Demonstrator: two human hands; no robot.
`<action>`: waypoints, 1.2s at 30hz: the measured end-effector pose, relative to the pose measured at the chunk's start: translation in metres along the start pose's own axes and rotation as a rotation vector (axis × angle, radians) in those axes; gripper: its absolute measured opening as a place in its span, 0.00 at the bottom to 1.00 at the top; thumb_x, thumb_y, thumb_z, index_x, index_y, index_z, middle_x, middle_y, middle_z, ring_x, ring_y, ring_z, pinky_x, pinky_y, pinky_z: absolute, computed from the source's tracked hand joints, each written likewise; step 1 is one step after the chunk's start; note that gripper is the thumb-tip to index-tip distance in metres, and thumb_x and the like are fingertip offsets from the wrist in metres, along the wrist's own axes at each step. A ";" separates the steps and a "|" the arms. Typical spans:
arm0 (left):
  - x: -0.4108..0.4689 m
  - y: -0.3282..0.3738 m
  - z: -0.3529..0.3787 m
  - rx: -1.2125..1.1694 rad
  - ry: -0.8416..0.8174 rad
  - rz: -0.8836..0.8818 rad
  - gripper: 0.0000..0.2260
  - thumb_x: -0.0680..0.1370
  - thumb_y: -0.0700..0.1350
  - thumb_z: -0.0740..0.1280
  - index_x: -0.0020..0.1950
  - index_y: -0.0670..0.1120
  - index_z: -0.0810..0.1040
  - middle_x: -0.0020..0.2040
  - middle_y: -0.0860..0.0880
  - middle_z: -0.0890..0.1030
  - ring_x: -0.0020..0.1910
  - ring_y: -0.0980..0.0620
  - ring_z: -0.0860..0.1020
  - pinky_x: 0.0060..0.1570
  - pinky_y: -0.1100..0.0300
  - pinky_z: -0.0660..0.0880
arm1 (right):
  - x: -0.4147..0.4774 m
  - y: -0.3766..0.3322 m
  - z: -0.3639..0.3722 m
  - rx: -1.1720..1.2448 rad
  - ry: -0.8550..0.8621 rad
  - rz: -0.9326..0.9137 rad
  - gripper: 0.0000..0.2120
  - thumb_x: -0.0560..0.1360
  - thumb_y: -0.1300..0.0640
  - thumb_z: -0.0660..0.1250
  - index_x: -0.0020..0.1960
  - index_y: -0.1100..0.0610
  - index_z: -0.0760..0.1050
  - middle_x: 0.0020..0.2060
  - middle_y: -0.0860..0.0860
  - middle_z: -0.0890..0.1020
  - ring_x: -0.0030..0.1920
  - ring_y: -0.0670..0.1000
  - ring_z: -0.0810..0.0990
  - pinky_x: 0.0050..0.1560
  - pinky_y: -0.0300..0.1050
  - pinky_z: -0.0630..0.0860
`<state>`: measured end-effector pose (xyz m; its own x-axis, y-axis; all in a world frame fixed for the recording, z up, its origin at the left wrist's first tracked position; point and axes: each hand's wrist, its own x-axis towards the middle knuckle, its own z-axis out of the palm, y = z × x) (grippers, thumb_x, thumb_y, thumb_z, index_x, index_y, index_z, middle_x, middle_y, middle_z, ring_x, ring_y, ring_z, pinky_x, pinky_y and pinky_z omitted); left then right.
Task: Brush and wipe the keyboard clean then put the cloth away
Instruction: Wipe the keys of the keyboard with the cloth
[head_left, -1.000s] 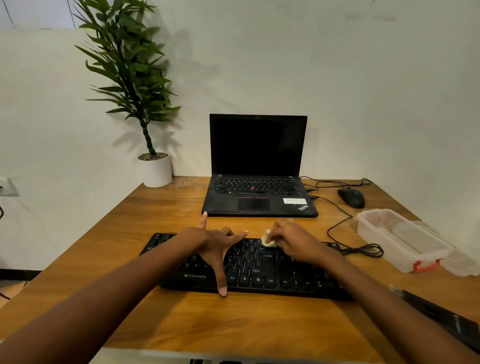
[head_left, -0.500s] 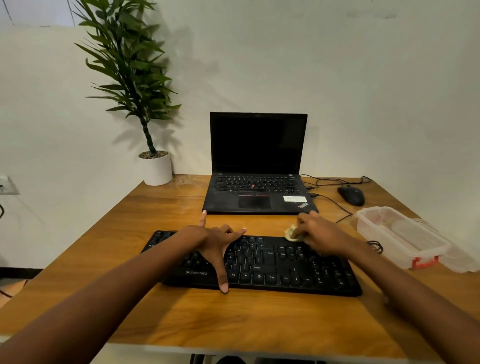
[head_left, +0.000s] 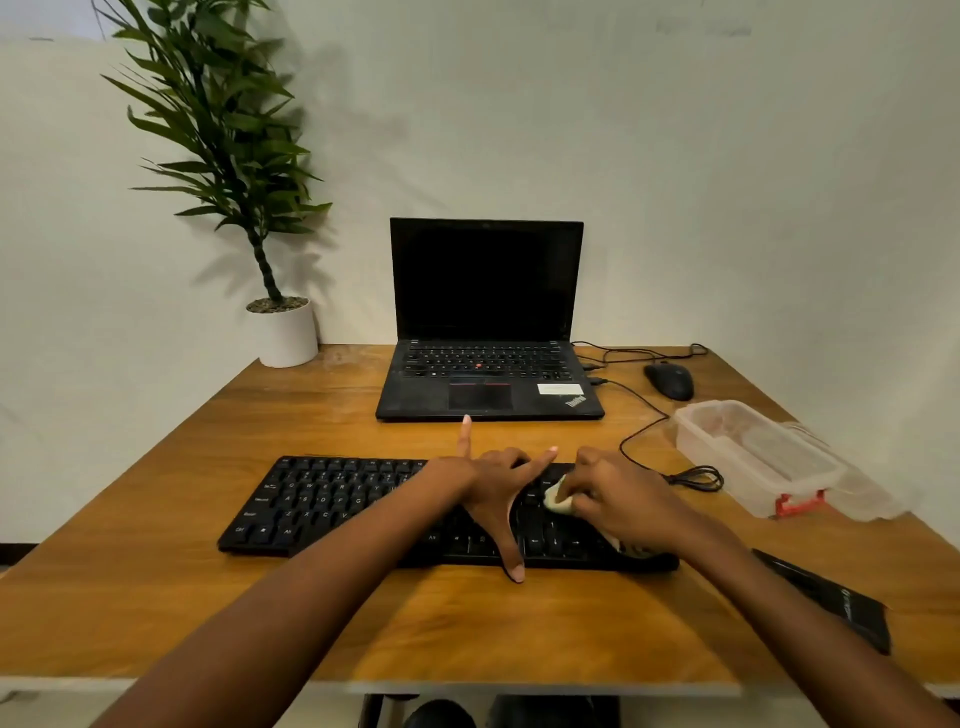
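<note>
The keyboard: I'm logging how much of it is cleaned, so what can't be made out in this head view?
- keyboard: middle and right keys hidden under the left hand and right hand; dust too small to see.
- cloth: mostly wrapped in the right fingers.
- black object at the desk's right: partly behind the forearm, printing blurred.

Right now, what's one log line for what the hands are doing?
step: wiping | right hand: presses cloth on keyboard, right part | left hand: spread flat, steadying keyboard | plastic box: open, right
</note>
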<state>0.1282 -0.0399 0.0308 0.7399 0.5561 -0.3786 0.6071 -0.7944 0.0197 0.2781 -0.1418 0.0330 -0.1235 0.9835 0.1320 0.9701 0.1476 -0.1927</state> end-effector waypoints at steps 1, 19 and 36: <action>0.001 -0.001 0.000 0.007 0.007 -0.006 0.60 0.63 0.66 0.74 0.73 0.57 0.28 0.78 0.49 0.46 0.77 0.47 0.45 0.61 0.30 0.27 | -0.002 -0.004 0.004 -0.057 -0.018 0.008 0.12 0.77 0.53 0.60 0.59 0.52 0.75 0.53 0.49 0.71 0.50 0.44 0.69 0.47 0.38 0.69; 0.001 0.000 -0.001 0.012 0.074 0.003 0.60 0.63 0.64 0.74 0.74 0.53 0.29 0.78 0.46 0.50 0.77 0.46 0.47 0.53 0.36 0.20 | -0.006 -0.017 -0.003 -0.275 -0.021 0.150 0.14 0.76 0.57 0.65 0.61 0.56 0.74 0.59 0.52 0.72 0.56 0.51 0.73 0.51 0.40 0.73; 0.009 -0.009 0.006 0.003 0.070 0.020 0.61 0.62 0.68 0.72 0.74 0.53 0.29 0.78 0.49 0.48 0.77 0.47 0.46 0.58 0.31 0.23 | 0.032 0.029 -0.013 -0.473 -0.197 -0.234 0.12 0.79 0.56 0.58 0.60 0.50 0.75 0.51 0.49 0.67 0.50 0.47 0.64 0.37 0.38 0.63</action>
<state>0.1274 -0.0293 0.0219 0.7704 0.5555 -0.3130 0.5909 -0.8064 0.0235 0.3052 -0.1075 0.0444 -0.3395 0.9377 -0.0741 0.8944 0.3462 0.2830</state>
